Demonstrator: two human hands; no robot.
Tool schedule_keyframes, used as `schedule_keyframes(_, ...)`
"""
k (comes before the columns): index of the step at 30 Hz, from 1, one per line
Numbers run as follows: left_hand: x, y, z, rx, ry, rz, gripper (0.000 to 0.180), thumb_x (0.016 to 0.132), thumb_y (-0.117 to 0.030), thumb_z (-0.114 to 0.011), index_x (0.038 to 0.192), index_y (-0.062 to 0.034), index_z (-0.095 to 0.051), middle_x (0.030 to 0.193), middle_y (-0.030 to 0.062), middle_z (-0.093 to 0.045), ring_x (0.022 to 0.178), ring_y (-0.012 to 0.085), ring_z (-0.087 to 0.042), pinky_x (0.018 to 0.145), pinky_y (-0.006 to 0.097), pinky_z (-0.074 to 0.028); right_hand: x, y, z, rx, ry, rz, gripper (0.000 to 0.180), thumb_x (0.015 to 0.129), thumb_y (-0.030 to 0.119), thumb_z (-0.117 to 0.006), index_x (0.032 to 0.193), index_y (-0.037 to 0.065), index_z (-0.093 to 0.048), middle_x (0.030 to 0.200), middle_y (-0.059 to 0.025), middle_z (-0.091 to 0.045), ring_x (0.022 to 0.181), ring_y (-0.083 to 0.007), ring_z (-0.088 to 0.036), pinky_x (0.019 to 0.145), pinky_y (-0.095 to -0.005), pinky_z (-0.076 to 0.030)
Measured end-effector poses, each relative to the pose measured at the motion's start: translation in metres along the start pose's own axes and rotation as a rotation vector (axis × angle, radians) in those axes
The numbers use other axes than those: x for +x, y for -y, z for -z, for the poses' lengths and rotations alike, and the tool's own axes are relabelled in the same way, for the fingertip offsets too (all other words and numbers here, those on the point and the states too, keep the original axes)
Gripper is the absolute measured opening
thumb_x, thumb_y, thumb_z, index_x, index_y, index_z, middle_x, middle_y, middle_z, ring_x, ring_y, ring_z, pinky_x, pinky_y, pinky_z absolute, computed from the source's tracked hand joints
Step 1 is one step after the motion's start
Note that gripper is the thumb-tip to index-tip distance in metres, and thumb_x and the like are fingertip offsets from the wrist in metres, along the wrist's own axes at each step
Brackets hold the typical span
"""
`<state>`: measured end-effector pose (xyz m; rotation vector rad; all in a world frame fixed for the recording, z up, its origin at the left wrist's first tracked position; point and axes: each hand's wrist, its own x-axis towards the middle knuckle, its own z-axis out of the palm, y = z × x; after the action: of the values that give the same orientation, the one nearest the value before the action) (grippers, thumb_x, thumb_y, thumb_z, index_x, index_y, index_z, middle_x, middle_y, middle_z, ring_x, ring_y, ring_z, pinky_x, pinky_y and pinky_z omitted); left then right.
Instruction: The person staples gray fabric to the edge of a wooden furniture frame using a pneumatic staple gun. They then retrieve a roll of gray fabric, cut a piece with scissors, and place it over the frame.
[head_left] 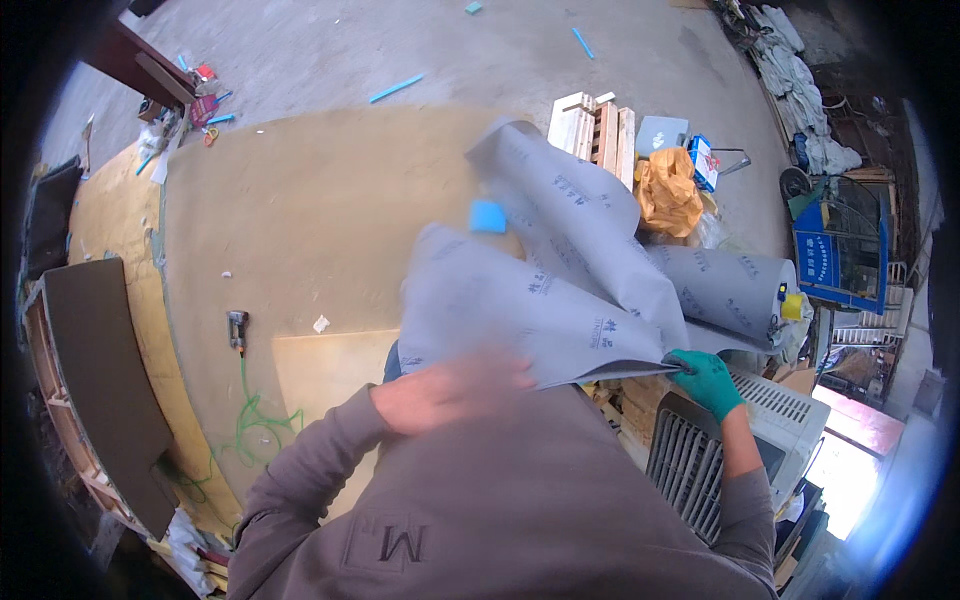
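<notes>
Grey sheet (560,310) with dark print lies in loose folds in front of the person, over part of a tan board (300,200) and beside a thick roll (715,285) that looks like the same material. The right hand (710,383), in a green glove, pinches the sheet's gathered edge, probably to keep its layers together. The left hand (450,390), bare and blurred, is at the near edge; I cannot tell whether its fingers grip or lie apart. The roll seems set to the right to stay within reach. An air tool (237,330) with a green hose (246,420) lies well apart from the folds, perhaps out of their way. Beyond the roll, a crumpled orange bag (668,192) sits near a blue box (703,165); what either contains is hidden
</notes>
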<state>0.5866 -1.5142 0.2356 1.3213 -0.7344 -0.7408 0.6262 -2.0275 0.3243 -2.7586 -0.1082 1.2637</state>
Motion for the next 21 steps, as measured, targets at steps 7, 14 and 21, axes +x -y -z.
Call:
schedule_keyframes(7, 0.004, -0.001, 0.007, 0.017, 0.034, 0.023, 0.055, 0.110, -0.039, -0.050, 0.154, -0.0065, -0.051, 0.166, 0.0188, -0.039, 0.157, 0.0422, -0.027, 0.127, 0.052, -0.025, 0.024, 0.123, 0.029, -0.248, -0.039, 0.507, 0.080, 0.080, 0.029, -0.080, 0.153, 0.016, -0.050, 0.143, -0.0176, -0.063, 0.127, -0.0344, -0.063, 0.106, -0.0454, -0.050)
schedule_keyframes(14, -0.006, 0.010, 0.006, -0.092, -0.027, 0.030, 0.059, 0.113, -0.045, -0.039, 0.158, -0.0075, -0.046, 0.167, 0.0178, -0.037, 0.158, 0.0361, -0.027, 0.128, 0.048, -0.023, 0.055, 0.165, -0.010, -0.184, -0.069, 0.779, 0.052, 0.086, 0.014, -0.072, 0.138, 0.013, -0.066, 0.131, -0.0158, -0.070, 0.114, -0.0352, -0.069, 0.098, -0.0444, -0.055)
schedule_keyframes(21, -0.022, 0.100, 0.002, -0.382, -0.137, 0.341, 0.062, 0.114, -0.050, -0.033, 0.160, -0.0092, -0.043, 0.166, 0.0180, -0.038, 0.158, 0.0341, -0.027, 0.129, 0.046, -0.022, 0.045, 0.166, 0.019, -0.140, -0.026, 0.576, 0.047, 0.084, 0.007, -0.070, 0.131, 0.012, -0.072, 0.118, -0.0157, -0.074, 0.105, -0.0343, -0.071, 0.091, -0.0426, -0.057)
